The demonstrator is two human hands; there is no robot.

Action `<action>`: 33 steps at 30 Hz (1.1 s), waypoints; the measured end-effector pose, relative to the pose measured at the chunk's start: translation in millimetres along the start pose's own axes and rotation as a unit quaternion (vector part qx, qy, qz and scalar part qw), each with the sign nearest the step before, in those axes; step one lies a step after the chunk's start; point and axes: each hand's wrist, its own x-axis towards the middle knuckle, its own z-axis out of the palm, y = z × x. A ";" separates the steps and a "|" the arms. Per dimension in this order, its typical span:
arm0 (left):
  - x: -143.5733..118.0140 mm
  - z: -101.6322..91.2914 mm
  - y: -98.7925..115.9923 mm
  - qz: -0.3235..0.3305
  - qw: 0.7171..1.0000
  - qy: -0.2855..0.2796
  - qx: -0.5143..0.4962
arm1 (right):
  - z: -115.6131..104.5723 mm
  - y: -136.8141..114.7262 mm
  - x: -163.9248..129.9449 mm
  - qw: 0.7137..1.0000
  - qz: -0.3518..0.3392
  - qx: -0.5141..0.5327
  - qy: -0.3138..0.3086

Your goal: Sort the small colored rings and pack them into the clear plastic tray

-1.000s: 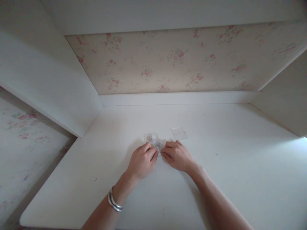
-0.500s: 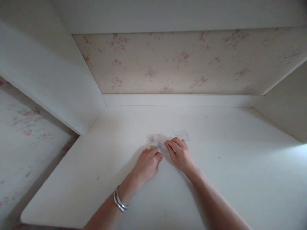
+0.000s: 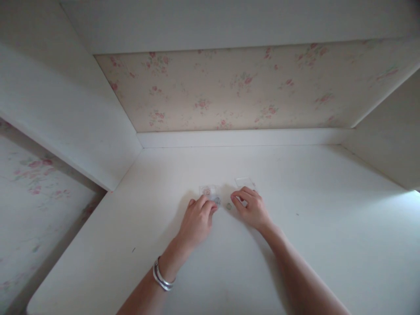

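A small clear plastic case [image 3: 212,190] lies on the white tabletop, with a reddish coil-like item [image 3: 206,191] in its left part. A greyish round item [image 3: 217,201] shows at its near right corner. My left hand [image 3: 197,217] rests at the case's near edge, fingers curled and covering part of it; what they grip is hidden. A small greenish ring [image 3: 229,206] lies on the table between my hands. My right hand [image 3: 252,208] is just right of the ring, thumb and forefinger pinched together; anything between the tips is too small to make out.
A clear flat lid-like piece [image 3: 244,181] lies behind my right hand, partly covered by it. Small dark specks [image 3: 133,250] dot the white table [image 3: 183,280]. Side panels and a back ledge [image 3: 243,138] border it, with an overhead panel [image 3: 229,24] above.
My right hand has moved slightly right, and the small ring now shows apart from it on the table. My left hand has shifted a little left. The view has tilted slightly.
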 end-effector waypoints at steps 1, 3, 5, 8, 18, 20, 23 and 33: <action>2.1 1.6 -0.5 -0.008 1.000 0.011 -0.004 | -2.1 0.5 0.1 1.000 -0.012 0.002 -0.019; 6.7 5.7 -1.4 -0.025 0.999 0.028 -0.008 | -5.2 0.4 0.2 0.998 -0.037 -0.004 -0.057; 11.1 9.8 -1.9 -0.037 0.998 0.040 -0.006 | -7.5 -0.3 0.4 0.995 -0.051 -0.015 -0.088; 14.9 12.6 -2.2 -0.039 0.998 0.039 -0.001 | -9.9 -0.9 0.5 0.990 -0.060 -0.029 -0.123; 8.7 6.0 -21.6 -0.105 0.981 0.133 -0.090 | -8.5 0.6 -1.6 0.983 -0.078 -0.045 -0.157; 8.2 7.7 -27.6 -0.132 0.977 0.139 -0.092 | -9.0 0.9 -1.5 0.984 -0.083 -0.041 -0.153; 8.5 10.2 -31.6 -0.154 0.974 0.125 -0.108 | -9.1 2.1 -1.2 0.988 -0.080 -0.031 -0.132; 6.5 9.8 -25.3 -0.154 0.970 0.095 -0.162 | 15.1 -6.8 -3.9 0.997 0.026 0.061 0.028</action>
